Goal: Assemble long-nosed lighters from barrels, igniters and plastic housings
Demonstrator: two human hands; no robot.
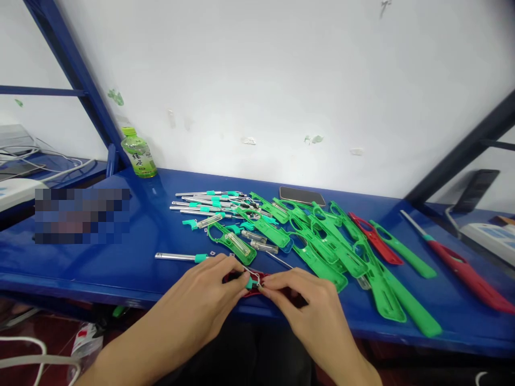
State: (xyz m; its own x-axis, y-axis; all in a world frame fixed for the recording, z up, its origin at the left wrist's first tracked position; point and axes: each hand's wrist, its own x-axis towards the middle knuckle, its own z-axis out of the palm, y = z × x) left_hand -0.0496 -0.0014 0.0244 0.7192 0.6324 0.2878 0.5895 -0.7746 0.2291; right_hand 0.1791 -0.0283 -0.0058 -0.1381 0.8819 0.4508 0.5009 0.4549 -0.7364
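At the table's front edge, my left hand (217,281) is closed around a red lighter shell (252,293), fingertips by a teal trigger piece (252,284). A metal lighter tube (175,257) with a teal collar sticks out to the left of this hand. My right hand (301,292) pinches thumb and forefinger at a thin white wire (257,277) beside the trigger piece. Both hands cover much of the shell. Just beyond them lies a green half shell (245,256) with a clear fuel tank (238,244) on it.
Several metal tubes with teal parts (201,203) lie at the back. Green shells (317,257) are heaped to the right, near a finished-looking red lighter (466,271). A phone (301,196) lies by the wall; a green drink bottle (139,153) stands back left.
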